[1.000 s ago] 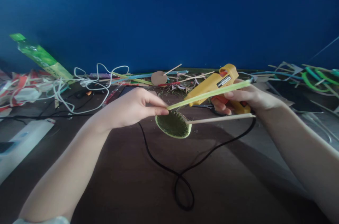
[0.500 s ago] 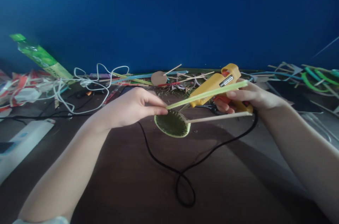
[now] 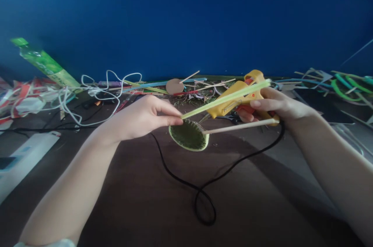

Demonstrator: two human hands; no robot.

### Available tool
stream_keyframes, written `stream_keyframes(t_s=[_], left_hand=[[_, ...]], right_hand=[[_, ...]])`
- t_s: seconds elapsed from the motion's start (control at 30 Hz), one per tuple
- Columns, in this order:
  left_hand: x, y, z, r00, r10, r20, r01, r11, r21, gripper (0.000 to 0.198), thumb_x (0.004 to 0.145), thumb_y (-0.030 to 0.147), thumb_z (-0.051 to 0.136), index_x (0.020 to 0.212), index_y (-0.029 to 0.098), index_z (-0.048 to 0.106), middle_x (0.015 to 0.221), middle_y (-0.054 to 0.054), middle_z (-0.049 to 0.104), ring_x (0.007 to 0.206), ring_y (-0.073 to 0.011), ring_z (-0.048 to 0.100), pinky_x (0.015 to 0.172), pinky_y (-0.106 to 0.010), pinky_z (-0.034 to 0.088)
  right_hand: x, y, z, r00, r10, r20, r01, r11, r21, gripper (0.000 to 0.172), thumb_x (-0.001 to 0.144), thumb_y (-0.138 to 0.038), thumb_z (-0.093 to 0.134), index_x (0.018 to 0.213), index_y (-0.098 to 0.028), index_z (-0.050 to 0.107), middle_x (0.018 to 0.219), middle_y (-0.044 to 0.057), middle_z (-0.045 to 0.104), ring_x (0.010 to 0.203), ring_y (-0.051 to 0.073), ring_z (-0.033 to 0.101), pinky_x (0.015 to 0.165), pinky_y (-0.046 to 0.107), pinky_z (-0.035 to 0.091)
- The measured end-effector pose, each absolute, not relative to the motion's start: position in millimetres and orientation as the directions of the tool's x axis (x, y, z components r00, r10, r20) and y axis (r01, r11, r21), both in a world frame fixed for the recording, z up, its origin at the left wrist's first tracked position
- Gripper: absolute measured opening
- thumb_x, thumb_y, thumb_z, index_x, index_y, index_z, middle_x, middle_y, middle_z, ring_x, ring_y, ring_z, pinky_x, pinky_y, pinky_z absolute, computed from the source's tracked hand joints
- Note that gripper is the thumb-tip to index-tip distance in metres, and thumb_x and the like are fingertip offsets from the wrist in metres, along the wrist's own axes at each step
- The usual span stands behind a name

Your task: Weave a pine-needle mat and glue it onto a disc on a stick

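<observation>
Between thumb and fingers, my left hand [image 3: 154, 116] pinches the rim of a round green disc [image 3: 189, 136] together with the near end of a pale green strip [image 3: 227, 98]. A thin wooden stick [image 3: 241, 126] runs from the disc's right edge out to the right. My right hand [image 3: 268, 105] is wrapped round a yellow glue gun [image 3: 225, 97], whose nozzle points left and down, behind the green strip. The gun's black cord [image 3: 183, 181] hangs from its handle and loops over the dark table.
A tilted green bottle [image 3: 43, 62], white cables [image 3: 84, 120] and a white power strip [image 3: 29, 161] are on the left. Along the blue wall lie a brown disc [image 3: 175, 86], sticks and scraps. Green and blue strips [image 3: 346, 87] are at the far right.
The glue gun has rolled slightly in my right hand, so its label no longer shows. The green strip's far end has dipped and shifted left a little; the disc moved slightly left.
</observation>
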State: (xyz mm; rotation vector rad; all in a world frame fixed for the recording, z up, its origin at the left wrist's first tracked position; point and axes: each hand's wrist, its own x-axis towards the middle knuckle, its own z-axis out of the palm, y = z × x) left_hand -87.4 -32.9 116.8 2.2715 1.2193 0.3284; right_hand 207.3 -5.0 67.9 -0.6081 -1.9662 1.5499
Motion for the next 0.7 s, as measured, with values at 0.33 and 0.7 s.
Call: stream_keyframes(t_s=[0.33,0.7], left_hand=[[-88.3,-33.0,116.3,0.561,0.827,-0.042,0.687,-0.437,0.58,0.019,0.076,0.035,0.061,0.085,0.025,0.074,0.081,0.0,0.071,0.073,-0.0142,0.062,0.073,-0.024,0.047],[-88.8,-32.7,116.5,0.566,0.823,-0.044,0.691,-0.445,0.57,0.02,0.076,0.037,0.06,0.085,0.026,0.074,0.082,0.0,0.071,0.075,-0.0149,0.062,0.074,-0.025,0.047]], right_hand=[[208.7,-7.8,69.8,-0.741,0.653,0.155,-0.023,0.205,-0.978,0.028,0.082,-0.039,0.056,0.071,-0.014,0.059,0.062,0.0,0.052,0.05,0.007,0.05,0.041,0.019,0.036],[206.9,-6.8,69.9,-0.753,0.641,0.149,-0.028,0.194,-0.981,0.027,0.082,-0.039,0.056,0.071,-0.014,0.058,0.062,0.0,0.051,0.049,0.006,0.048,0.041,0.019,0.037]])
